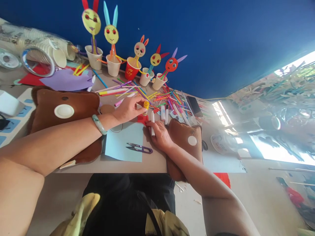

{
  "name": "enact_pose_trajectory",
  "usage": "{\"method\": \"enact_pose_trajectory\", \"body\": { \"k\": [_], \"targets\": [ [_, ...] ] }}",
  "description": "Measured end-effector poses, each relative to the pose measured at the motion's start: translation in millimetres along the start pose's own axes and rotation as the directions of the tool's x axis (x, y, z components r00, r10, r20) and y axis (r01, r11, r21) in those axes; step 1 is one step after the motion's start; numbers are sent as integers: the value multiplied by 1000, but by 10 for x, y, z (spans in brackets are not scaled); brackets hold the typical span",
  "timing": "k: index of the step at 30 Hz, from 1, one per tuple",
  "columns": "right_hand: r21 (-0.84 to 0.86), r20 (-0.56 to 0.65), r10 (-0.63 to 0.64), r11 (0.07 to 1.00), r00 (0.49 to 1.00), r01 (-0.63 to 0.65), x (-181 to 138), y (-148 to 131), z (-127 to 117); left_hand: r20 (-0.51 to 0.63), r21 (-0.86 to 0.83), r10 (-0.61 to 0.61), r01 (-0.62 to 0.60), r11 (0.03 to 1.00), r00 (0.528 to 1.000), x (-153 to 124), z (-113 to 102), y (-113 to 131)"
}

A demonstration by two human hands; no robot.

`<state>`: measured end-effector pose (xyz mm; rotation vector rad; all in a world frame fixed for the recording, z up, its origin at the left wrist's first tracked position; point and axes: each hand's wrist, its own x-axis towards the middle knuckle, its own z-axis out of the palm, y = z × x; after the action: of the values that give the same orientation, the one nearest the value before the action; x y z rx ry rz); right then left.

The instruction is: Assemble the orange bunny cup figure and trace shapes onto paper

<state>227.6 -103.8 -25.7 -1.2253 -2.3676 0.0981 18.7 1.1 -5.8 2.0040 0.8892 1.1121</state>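
Note:
My left hand [129, 108], wearing a jade-like bangle, pinches a small yellow-topped cylinder [146, 105] between thumb and fingertips; its exact kind is unclear. My right hand [160, 135] is closed around a white marker [153, 119] held nearly upright. Beside its fingertips lies a piece of red paper [142, 119], just under the yellow-topped cylinder. Close in front of both hands, a light blue sheet [118, 146] lies on the table, with purple-handled thread snips [139, 148] across its right edge.
Brown cushions [64, 111] with white buttons lie left, and another cushion [184, 141] sits under my right forearm. Behind are scattered coloured pipe cleaners [123, 90], markers [162, 112] and a phone [194, 105]. Several rabbit-faced figures stand in paper cups [114, 65] along the blue wall.

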Motion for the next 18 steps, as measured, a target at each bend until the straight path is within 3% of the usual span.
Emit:
{"method": "enact_pose_trajectory", "body": {
  "k": [6, 12, 18],
  "targets": [
    [36, -1, 8, 999, 1000, -8, -1, -10, -10, -9, 60, -16, 17, 998, 1000, -2, 6, -23],
    [-1, -7, 3, 1000, 1000, -3, -13, 8, 17, -145, 39, -83, 90, 995, 986, 33, -49, -45],
    [2, -18, 3, 1000, 1000, -3, -8, 5, 26, -166, 47, -91, 100, 994, 982, 51, -41, -58]
  ]
}}
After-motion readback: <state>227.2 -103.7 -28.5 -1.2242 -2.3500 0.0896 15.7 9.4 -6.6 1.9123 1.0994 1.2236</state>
